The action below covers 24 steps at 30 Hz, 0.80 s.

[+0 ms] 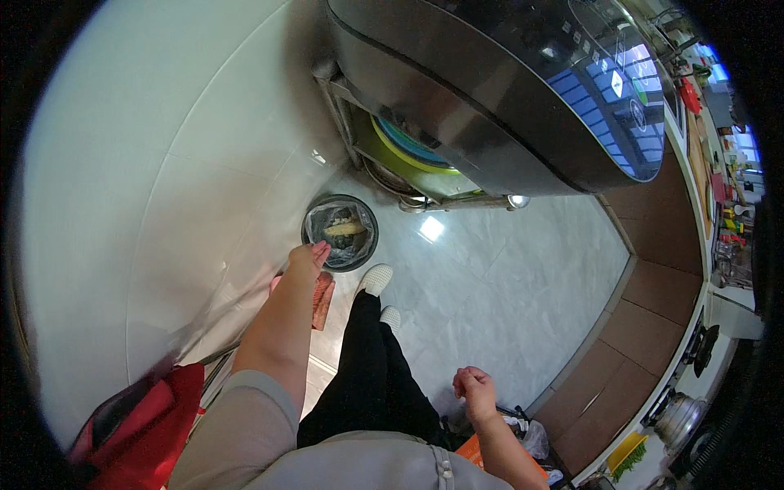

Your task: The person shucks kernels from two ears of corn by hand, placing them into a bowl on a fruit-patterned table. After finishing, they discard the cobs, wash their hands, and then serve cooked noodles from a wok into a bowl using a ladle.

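My left arm reaches down and forward, and my left hand (pixel 310 256) is over the near rim of a round dark trash bin (pixel 375 237). Its fingers are stretched out, and I see nothing held in them. A clear plastic bag (pixel 317 219) lines the bin. Inside lies a pale yellowish, long scrap (pixel 347 228) among darker bits; its kind is too small to tell. Off to the right, at waist height, my right hand (pixel 475 387) is loosely curled closed, with nothing visible in it.
A big dark appliance with a glossy top (pixel 563 73) stands ahead on a metal rack (pixel 351 122) holding green and blue basins (pixel 408 151). Brown cabinets (pixel 629 343) line the right under a counter. Red cloth (pixel 163 425) hangs at lower left. A reddish bag (pixel 322 300) sits beside the bin.
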Tool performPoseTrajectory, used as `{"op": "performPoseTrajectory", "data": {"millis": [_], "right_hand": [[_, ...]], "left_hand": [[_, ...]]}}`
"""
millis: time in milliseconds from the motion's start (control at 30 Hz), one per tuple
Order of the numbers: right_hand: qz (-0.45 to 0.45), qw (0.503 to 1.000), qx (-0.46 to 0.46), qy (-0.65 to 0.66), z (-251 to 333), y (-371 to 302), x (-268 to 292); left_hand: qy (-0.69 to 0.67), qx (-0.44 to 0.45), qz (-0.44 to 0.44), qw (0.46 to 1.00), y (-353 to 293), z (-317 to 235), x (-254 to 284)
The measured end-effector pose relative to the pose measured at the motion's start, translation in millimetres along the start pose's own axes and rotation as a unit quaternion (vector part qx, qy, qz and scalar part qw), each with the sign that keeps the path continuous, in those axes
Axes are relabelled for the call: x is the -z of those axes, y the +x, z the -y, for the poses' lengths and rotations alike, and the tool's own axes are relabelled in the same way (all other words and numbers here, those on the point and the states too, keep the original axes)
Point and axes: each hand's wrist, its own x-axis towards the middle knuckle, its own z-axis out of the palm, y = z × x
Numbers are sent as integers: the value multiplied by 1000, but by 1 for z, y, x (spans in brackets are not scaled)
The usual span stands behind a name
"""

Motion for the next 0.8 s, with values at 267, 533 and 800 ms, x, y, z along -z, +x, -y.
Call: {"op": "performPoseTrajectory", "data": {"millis": [267,533,800], "right_hand": [[-41,996,29,75,18,-3,-17],[-76,991,32,101,74,-22,4],[-129,962,82,226,143,-51,83]], "left_hand": [[112,59,41,991,-73,-14,-83],[143,148,-39,978,36,-25,2],[288,257,146,911,-18,69,-14]]}}
